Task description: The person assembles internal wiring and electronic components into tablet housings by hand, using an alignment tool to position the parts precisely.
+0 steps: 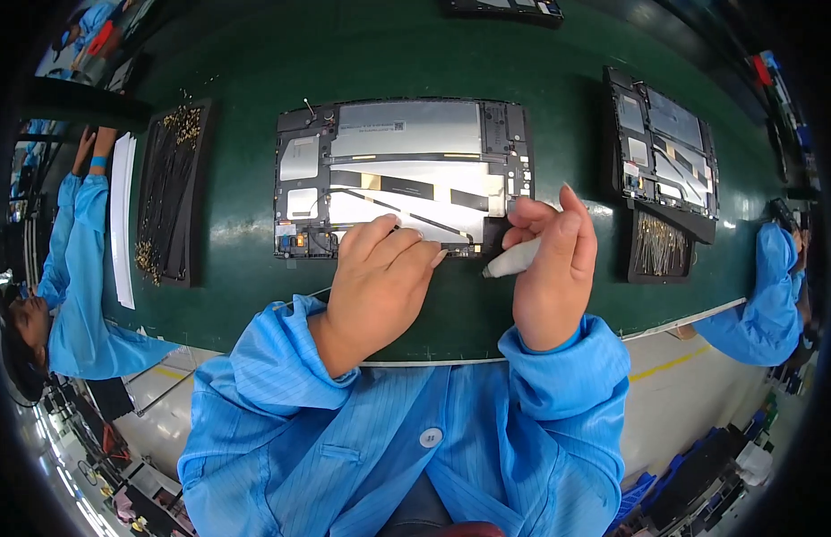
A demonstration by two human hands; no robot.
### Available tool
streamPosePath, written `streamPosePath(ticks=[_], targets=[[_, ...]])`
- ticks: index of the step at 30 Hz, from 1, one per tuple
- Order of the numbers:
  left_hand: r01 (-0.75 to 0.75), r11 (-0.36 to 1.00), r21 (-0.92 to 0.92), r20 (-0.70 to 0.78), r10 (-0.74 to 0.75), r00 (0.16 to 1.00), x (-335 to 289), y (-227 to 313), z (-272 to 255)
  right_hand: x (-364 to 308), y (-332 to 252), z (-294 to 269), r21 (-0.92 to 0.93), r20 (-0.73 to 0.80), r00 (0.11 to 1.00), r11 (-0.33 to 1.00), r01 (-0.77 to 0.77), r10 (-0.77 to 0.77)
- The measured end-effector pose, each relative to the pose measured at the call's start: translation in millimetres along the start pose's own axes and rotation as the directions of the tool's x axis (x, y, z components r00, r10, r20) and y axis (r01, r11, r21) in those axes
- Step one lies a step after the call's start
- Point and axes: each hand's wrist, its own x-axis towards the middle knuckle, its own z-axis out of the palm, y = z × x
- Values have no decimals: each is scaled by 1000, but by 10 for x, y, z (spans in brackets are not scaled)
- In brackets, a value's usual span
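An opened tablet-like device (pixel 406 188) lies in front of me, its silver panels, black tapes and cables exposed. My left hand (pixel 384 273) rests over its near edge, fingers curled and pressed together; what they hold, if anything, is hidden. Just off the device's near right corner is my right hand (pixel 554 264), palm turned left, fingers bent but apart. From its thumb side sticks out a white tapered piece (pixel 514 259) with a darker tip, which looks like a covering on the thumb, though I cannot be sure.
At left stands a black tray (pixel 201 179) of black cables with gold ends, beside a white strip (pixel 123 219). A second opened device (pixel 662 143) at right overlaps a tray of thin pieces (pixel 659 251). Another device (pixel 509 7) lies at the far edge. People in blue sit on both sides.
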Motion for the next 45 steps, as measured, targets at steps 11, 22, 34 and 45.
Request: streamPosePath(ticks=[11,22,34,45], targets=[[8,999,38,4,-8,1000,12,18,1,16,369,-21,-221,154,823,793,568,-546],[22,997,71,51,-26,998,19,45,-57,103,68,110,-405,630,608,464,788,-483],[873,363,-326,329,-822,465,-57,-526,-782,196,-188,-421,-461,-17,855,754,-467,519],[348,-489,-800,595,-569,568,75,-143,-624,-44,75,340,-91,291,577,623,-777,763]])
